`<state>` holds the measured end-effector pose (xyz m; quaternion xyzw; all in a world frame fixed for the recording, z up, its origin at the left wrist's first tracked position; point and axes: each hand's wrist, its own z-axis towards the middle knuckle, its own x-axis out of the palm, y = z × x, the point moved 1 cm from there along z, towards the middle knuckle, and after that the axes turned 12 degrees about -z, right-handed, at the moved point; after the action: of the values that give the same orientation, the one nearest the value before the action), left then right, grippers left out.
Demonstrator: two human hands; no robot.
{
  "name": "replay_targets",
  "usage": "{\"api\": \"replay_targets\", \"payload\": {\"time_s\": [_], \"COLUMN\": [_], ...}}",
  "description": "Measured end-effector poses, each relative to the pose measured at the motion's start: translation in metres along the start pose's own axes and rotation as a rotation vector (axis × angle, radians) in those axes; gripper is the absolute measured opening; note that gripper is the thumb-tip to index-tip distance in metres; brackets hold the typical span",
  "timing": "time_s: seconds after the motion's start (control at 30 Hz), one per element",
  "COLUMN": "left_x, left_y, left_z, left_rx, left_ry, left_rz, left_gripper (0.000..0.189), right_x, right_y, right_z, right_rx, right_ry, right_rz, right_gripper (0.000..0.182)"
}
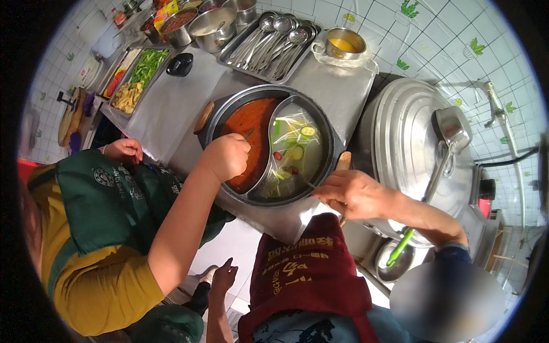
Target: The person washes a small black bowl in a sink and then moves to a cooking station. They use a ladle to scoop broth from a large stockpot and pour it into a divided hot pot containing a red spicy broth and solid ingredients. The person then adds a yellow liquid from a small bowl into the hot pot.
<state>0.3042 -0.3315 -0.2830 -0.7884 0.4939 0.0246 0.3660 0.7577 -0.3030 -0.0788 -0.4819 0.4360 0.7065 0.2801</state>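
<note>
A two-part pot (210, 128) holds red broth (257, 115) on one side and clear broth (306, 160) with cucumber slices, white strips and red dates on the other. At its lower right rim, close to a wooden pot handle (343, 160), my right hand (360, 195) is closed around a thin utensil (309, 184) that reaches into the clear side; its form is largely hidden. My left hand (224, 274) hangs low over the floor, fingers somewhat apart, holding nothing visible. A co-worker's hand (227, 156) is over the red side, with something dark green at its fingertips.
A co-worker in a green apron (85, 206) stands at left, another hand (124, 151) near the counter edge. Behind are vegetable trays (167, 53), a black bowl (179, 64), a tray of ladles (315, 30) and steel pots (213, 28). A large lidded pot (399, 128) bears a ladle (454, 124).
</note>
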Motion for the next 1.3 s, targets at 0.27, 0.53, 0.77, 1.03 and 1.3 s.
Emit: {"api": "replay_targets", "payload": {"time_s": [0.27,0.53,0.77,1.03,1.3], "left_x": [0.015,0.016,0.015,0.016,0.016], "left_y": [0.006,0.009,0.008,0.017,0.032], "left_z": [-0.017,-0.014,-0.014,-0.004,0.013], "left_rx": [0.009,0.043,0.056,0.007,-0.002], "left_ry": [-0.015,-0.063,-0.069,-0.015,0.024], "left_rz": [0.014,-0.028,-0.021,0.091,-0.029], "left_gripper": [0.047,0.046,0.045,0.048,0.049], "right_x": [-0.001,-0.001,0.01,0.02,0.013], "right_y": [-0.036,-0.066,-0.051,-0.001,0.018], "right_z": [0.006,0.033,0.05,0.034,0.003], "right_rx": [0.113,0.18,0.186,0.08,0.096], "right_ry": [-0.077,-0.084,-0.107,-0.135,-0.095], "right_rz": [-0.09,-0.129,-0.039,-0.045,-0.101], "right_gripper": [0.02,0.021,0.02,0.011,0.012]}}
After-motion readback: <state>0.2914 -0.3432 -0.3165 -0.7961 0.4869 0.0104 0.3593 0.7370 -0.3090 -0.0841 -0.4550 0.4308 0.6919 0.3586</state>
